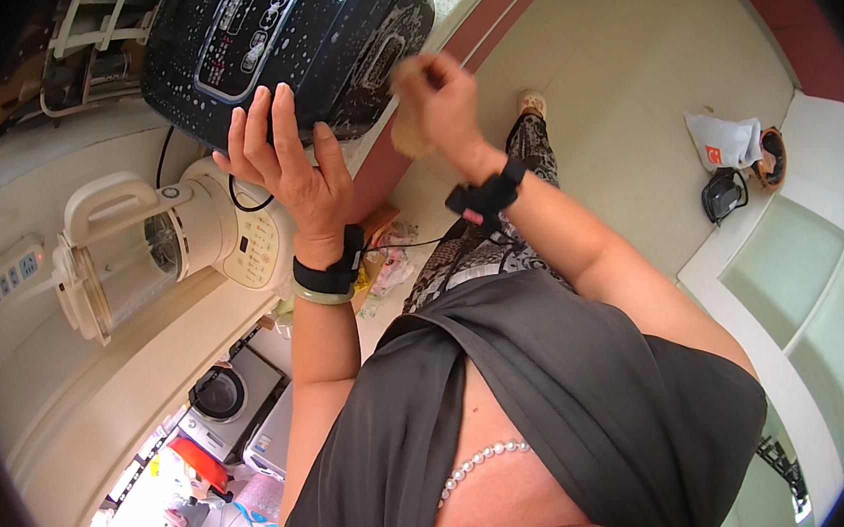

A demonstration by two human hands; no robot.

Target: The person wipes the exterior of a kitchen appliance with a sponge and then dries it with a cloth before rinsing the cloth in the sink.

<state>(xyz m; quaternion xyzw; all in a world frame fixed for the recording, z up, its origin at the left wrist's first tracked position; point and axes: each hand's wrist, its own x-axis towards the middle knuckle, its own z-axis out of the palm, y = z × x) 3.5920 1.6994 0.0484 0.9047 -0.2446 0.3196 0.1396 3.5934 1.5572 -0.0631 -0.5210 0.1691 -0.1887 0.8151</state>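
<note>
A black countertop appliance (283, 57) with a control panel is spotted with water drops and whitish foam-like smears, thickest on its right side. My left hand (289, 162) lies with fingers spread against the appliance's near edge, fingertips by the panel, gripping nothing. At the appliance's smeared side, my right hand (447, 107) is closed around a tan sponge or cloth (411, 138). Motion blurs that hand, and whether the tan piece touches the appliance I cannot tell.
Left of my left hand is a cream blender (246, 234) with a clear jug. A power outlet strip (9, 277) is on the wall. A dish rack (95, 59) stands at upper left. A white bag (724, 141) and a black container (725, 195) are at right.
</note>
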